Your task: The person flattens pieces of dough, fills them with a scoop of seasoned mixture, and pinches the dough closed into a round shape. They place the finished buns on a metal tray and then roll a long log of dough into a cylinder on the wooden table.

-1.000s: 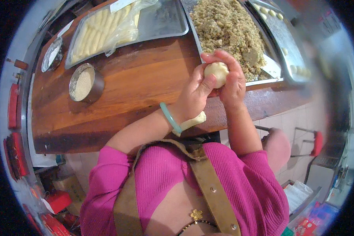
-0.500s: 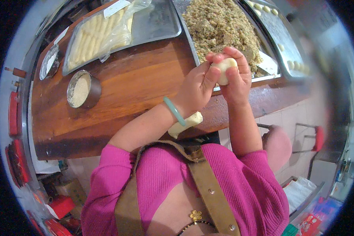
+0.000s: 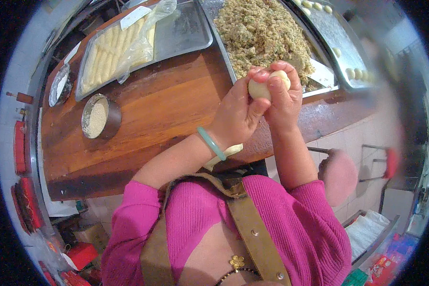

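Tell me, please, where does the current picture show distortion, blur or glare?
Head view: the fisheye curves the edge of the wooden table, and corners go black; head view: a hazy smear at right softens the small dough balls; head view: pale glare lies on the table's right end; head view: the held dough ball, between left hand and right hand, looks fairly clear.

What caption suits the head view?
Both hands cup a pale dough ball near a crumbly mixture heap.
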Available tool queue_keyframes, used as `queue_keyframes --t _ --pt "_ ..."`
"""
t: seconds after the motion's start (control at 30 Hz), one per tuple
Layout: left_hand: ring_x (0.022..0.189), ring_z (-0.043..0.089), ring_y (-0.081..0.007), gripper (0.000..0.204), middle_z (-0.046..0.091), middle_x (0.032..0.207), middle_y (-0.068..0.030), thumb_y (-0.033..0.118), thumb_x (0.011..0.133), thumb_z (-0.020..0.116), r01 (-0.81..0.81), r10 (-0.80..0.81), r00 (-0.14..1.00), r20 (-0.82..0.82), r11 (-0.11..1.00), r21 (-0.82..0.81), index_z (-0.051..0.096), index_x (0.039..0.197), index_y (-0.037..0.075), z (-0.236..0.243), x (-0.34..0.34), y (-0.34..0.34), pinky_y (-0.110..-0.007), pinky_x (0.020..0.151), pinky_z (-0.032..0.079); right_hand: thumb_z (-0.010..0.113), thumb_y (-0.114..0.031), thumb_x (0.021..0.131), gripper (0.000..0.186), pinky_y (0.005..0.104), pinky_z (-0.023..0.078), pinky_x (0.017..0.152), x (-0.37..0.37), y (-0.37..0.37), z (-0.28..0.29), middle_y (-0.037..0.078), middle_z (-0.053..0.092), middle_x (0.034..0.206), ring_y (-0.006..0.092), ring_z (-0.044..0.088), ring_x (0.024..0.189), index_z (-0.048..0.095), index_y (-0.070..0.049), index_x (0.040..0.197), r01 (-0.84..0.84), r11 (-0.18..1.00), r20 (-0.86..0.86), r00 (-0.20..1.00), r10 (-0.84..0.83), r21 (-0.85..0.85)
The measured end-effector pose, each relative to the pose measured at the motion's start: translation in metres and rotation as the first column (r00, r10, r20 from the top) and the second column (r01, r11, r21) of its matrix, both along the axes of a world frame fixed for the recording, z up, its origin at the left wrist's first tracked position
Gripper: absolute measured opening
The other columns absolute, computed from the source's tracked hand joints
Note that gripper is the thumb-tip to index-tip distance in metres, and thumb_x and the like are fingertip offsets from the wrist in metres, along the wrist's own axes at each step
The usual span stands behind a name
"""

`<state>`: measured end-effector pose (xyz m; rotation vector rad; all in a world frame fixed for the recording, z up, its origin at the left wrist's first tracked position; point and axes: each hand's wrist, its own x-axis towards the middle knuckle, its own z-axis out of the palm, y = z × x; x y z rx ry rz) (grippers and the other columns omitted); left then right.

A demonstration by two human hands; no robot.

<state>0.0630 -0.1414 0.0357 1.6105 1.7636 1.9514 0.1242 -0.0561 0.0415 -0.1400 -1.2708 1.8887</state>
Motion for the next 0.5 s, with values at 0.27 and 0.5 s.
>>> queue_keyframes --t 0.27,0.5 --pt "0.080 0.056 -0.0263 0.054 0.053 0.093 -0.0170 0.048 0.087 0.040 0.291 -0.261 0.940 0.221 0.950 -0.111 0.045 0.107 -0.002 0.006 -0.009 -0.012 -0.033 0.070 0.046 0.062 -0.030 0.077 0.030 0.0427 0.038 0.089 0.001 0.004 0.001 0.013 0.059 0.083 0.0260 0.054 0.092 0.054 -0.005 0.092 -0.309 0.944 -0.007 0.950 0.312 0.118" --pt "0.081 0.056 -0.0235 0.053 0.054 0.090 -0.0140 0.048 0.084 0.047 0.186 -0.182 0.969 0.169 0.983 -0.006 0.047 0.106 0.000 -0.007 -0.004 -0.009 -0.032 0.069 0.046 0.059 -0.031 0.080 0.029 0.0424 0.038 0.090 -0.004 -0.002 0.000 0.015 0.059 0.089 0.0291 0.051 0.098 0.056 -0.004 0.090 -0.280 0.959 -0.059 0.958 0.282 0.045"
